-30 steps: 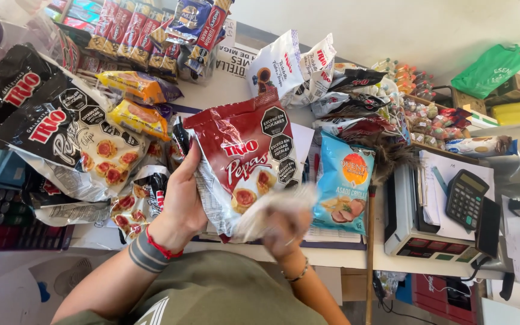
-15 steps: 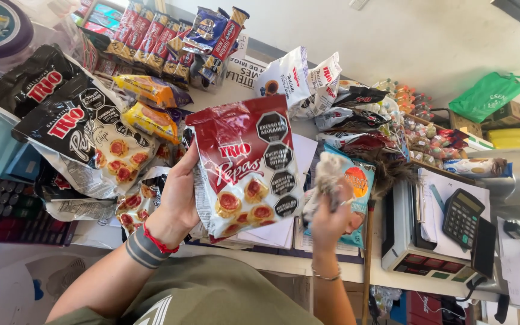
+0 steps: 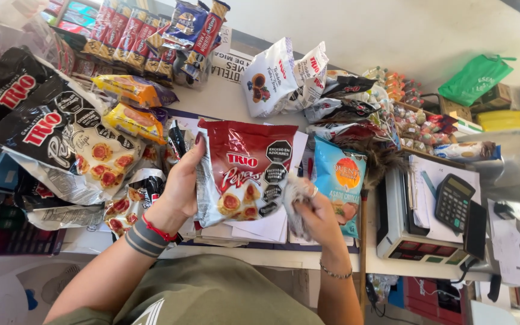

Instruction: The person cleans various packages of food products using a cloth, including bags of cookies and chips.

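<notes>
Our left hand (image 3: 182, 183) grips the red snack bag (image 3: 245, 171) by its side edge above the counter (image 3: 224, 102); right hand (image 3: 314, 213) clutches a grey cloth (image 3: 294, 198) against it. Light, crinkly, slippery, crushable contents; we'd pinch the seams.

red/white cookie bag (image 3: 245, 174) | grey cloth (image 3: 296, 201) | lt-blue snack bag (image 3: 341, 180) | green bag (image 3: 473, 78)

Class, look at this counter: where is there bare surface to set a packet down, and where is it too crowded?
One bare patch of white counter lies between the white sunflower-print bags and the yellow snack packets. Elsewhere black biscuit bags, papers and a calculator crowd it.
</notes>
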